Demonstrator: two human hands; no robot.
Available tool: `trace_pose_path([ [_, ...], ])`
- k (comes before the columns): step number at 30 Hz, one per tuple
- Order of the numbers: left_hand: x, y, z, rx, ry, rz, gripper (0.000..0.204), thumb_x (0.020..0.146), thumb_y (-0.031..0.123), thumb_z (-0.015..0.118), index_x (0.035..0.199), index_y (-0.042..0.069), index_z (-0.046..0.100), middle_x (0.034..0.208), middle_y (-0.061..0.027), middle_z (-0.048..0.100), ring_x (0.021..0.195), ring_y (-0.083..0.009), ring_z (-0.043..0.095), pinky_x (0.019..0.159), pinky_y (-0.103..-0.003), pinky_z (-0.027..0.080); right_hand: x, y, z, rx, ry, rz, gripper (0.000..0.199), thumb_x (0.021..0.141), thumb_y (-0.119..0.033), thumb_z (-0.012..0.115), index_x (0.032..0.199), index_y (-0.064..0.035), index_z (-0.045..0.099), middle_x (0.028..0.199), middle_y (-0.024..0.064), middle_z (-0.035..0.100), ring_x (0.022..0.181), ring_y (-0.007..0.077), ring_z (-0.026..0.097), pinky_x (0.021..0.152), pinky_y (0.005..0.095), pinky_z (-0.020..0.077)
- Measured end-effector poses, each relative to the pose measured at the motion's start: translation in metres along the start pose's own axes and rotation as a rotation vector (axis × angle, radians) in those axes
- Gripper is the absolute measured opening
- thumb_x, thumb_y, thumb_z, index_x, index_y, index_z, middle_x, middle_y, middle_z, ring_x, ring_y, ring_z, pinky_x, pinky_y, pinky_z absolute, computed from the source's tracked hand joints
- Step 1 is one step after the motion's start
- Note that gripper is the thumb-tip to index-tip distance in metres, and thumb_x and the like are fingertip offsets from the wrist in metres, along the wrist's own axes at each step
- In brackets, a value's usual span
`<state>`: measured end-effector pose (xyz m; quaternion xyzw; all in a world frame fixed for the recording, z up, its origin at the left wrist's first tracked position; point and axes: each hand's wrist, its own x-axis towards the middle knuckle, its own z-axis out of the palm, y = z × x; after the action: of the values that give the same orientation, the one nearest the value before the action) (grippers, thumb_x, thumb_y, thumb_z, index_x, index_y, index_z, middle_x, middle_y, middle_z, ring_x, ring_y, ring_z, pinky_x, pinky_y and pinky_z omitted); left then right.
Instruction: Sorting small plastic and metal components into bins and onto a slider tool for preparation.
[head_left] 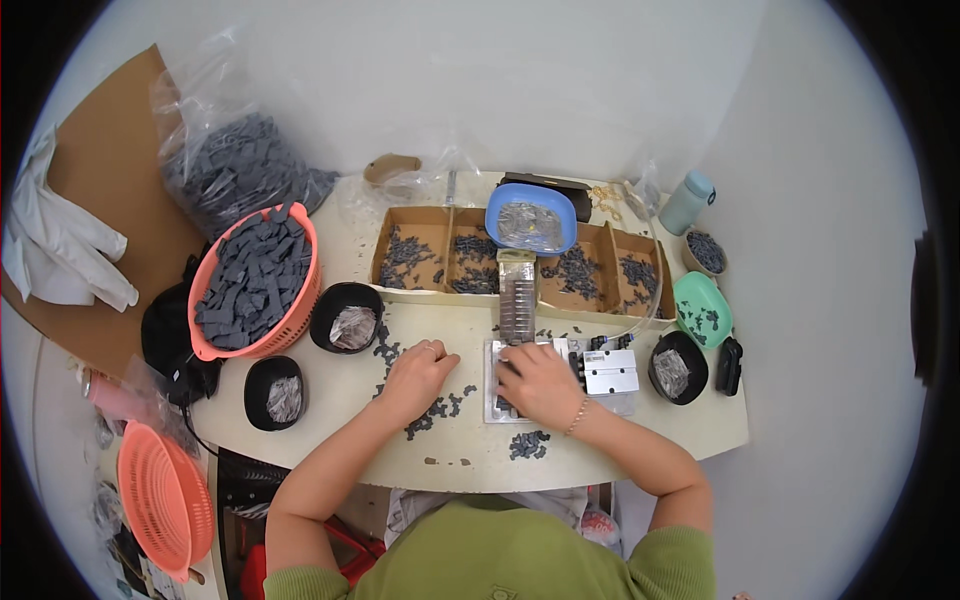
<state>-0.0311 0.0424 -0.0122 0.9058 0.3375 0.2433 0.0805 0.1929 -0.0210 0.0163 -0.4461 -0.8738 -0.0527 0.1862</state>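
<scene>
My left hand (418, 381) rests on the table among small dark grey pieces (420, 424), its fingers bent and closed together. Whatever it may pinch is too small to make out. My right hand (543, 386) lies over a metal fixture (492, 405), fingers somewhat apart and touching its left part; the thumb is hidden. Behind that hand, a clear upright channel (517, 300) holds a stack of pieces. To the right on the fixture sits a silver pneumatic block (611, 371). Another small heap of grey pieces (529, 445) lies in front of the fixture.
A divided cardboard tray (412, 297) spans the back, with a blue basin (531, 190) above it. Black bowls (345, 300) (274, 393) (679, 370) hold clear-wrapped contents. At left stands a coral basket (306, 310) of grey pieces; at right, a green bowl (703, 311) and a bottle (687, 203).
</scene>
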Motion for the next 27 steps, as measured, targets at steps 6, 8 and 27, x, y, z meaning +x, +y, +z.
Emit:
trace_pose_path([
  [6, 0.002, -0.004, 0.005, -0.049, 0.028, -0.026, 0.019, 0.072, 0.000, 0.059, 0.089, 0.005, 0.067, 0.082, -0.0088, 0.056, 0.082, -0.0260, 0.057, 0.071, -0.036, 0.049, 0.026, -0.023, 0.039, 0.014, 0.020, -0.048, 0.008, 0.073, -0.014, 0.057, 0.078, -0.0100, 0.062, 0.082, 0.0027, 0.057, 0.089, 0.0194, 0.053, 0.078, 0.0315, 0.0403],
  [8, 0.002, -0.007, 0.004, -0.084, 0.054, -0.029, 0.018, 0.072, 0.000, 0.059, 0.088, 0.004, 0.067, 0.081, -0.0093, 0.055, 0.082, -0.0267, 0.057, 0.071, -0.036, 0.049, 0.028, -0.022, 0.040, 0.068, 0.014, -0.032, 0.007, 0.076, -0.014, 0.057, 0.081, -0.0110, 0.061, 0.079, 0.0042, 0.057, 0.086, 0.0214, 0.056, 0.076, 0.0333, 0.0432],
  [27, 0.022, 0.032, 0.006, -0.019, -0.001, -0.074, 0.009, 0.078, 0.004, 0.061, 0.087, 0.005, 0.061, 0.088, -0.0085, 0.057, 0.086, -0.0286, 0.058, 0.073, -0.039, 0.048, -0.005, 0.015, 0.027, 0.037, 0.055, 0.111, 0.023, 0.078, -0.021, 0.067, 0.094, -0.0045, 0.061, 0.089, 0.0077, 0.055, 0.083, 0.0237, 0.056, 0.072, 0.0335, 0.0480],
])
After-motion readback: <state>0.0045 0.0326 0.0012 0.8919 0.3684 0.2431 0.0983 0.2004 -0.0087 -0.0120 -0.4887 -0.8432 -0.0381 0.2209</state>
